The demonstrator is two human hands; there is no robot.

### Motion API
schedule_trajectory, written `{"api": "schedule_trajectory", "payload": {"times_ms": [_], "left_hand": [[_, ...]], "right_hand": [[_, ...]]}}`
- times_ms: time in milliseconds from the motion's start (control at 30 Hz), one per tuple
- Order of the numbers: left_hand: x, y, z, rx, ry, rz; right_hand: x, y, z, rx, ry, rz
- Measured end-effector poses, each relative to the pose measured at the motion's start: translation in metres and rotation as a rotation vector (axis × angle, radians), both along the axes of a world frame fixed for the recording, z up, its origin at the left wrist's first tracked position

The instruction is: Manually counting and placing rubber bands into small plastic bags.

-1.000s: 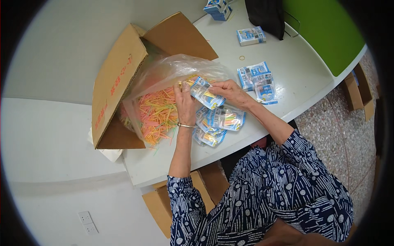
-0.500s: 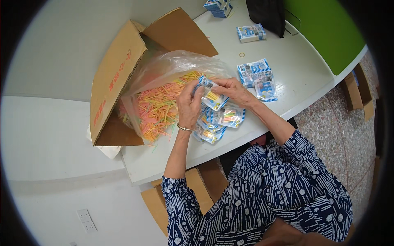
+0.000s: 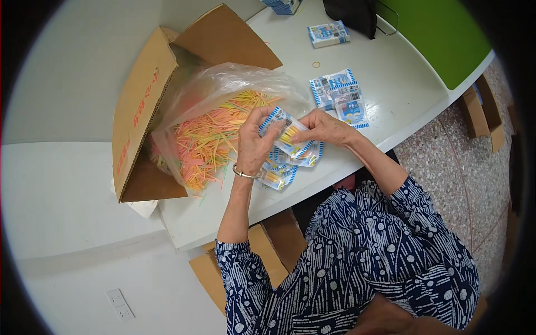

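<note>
A small clear plastic packet [image 3: 283, 124] with blue-striped ends and yellow sticks inside is held above the table's front part. My left hand [image 3: 254, 144], with a bangle at the wrist, grips its left side, thumb on top. At its right side, the thumb and fingers of my right hand [image 3: 328, 128] pinch the packet. Under it lie several similar filled packets [image 3: 278, 176], partly hidden by my hands. To the left, a heap of thin pink, yellow and green sticks [image 3: 204, 137] fills a clear plastic bag [image 3: 240, 75].
The bag rests in a tipped cardboard box [image 3: 142, 106] on the white table [image 3: 391, 84]. Flatter packets [image 3: 341, 99] lie right of my hands. A packet stack [image 3: 328, 34], a rubber band [image 3: 316, 64] and a black bag [image 3: 352, 15] are farther back. Cardboard [image 3: 268, 251] shows below the table edge.
The view has shifted slightly, so the table things appear farther left and up. My right fingers have moved from the packet's upper end to its right side, over the sticks.
</note>
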State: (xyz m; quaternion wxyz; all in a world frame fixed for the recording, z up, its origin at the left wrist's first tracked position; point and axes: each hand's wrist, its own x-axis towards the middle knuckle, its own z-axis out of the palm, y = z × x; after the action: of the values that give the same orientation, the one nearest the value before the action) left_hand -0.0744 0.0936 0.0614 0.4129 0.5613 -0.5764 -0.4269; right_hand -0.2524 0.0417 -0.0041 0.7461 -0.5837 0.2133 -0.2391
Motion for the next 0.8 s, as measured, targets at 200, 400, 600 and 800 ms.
{"api": "schedule_trajectory", "payload": {"times_ms": [200, 400, 600, 800], "left_hand": [[-0.008, 0.002, -0.003, 0.024, 0.020, -0.033], [-0.005, 0.006, -0.016, -0.001, -0.069, -0.074], [0.006, 0.017, -0.030, -0.143, -0.616, 0.006], [-0.021, 0.003, -0.032, -0.384, -0.749, -0.040]], "right_hand": [[-0.008, 0.006, -0.001, 0.060, 0.056, 0.020], [-0.026, 0.016, 0.012, -0.191, 0.209, -0.083], [-0.085, -0.003, -0.012, -0.866, 0.522, -0.989], [-0.094, -0.019, -0.039, -0.783, 0.698, -1.019]]}}
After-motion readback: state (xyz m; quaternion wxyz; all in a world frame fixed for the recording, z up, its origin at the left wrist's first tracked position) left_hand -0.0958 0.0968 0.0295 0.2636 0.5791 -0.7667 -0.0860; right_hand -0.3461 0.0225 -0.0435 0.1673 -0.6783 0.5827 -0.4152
